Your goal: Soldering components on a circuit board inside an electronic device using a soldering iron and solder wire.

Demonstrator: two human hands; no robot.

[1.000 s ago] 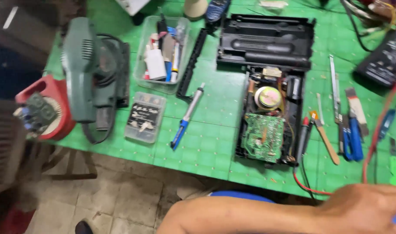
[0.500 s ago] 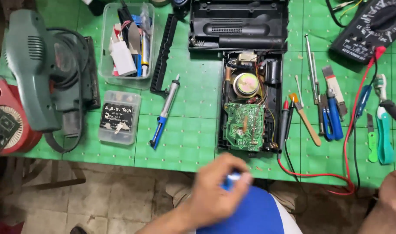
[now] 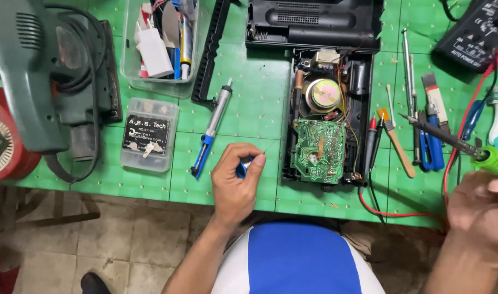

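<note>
The left hand (image 3: 235, 188) is pinching one small blue solder holder (image 3: 242, 167) over the green mat (image 3: 249, 109). The right hand (image 3: 480, 209) is gripping one green-handled soldering iron (image 3: 450, 142). Beyond, one opened radio (image 3: 328, 125) is showing one green circuit board (image 3: 318, 151) and one round speaker (image 3: 323, 94).

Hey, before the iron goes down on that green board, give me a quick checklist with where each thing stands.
1. Soldering iron held in right hand: ok.
2. Solder holder pinched in left hand, thin wire aimed at the circuit board: ok.
3. Board exposed in the open radio case: ok.
4. Iron tip on the board: not ok, it hangs over the tools beside the case.
5. Iron hot: cannot tell.
</note>
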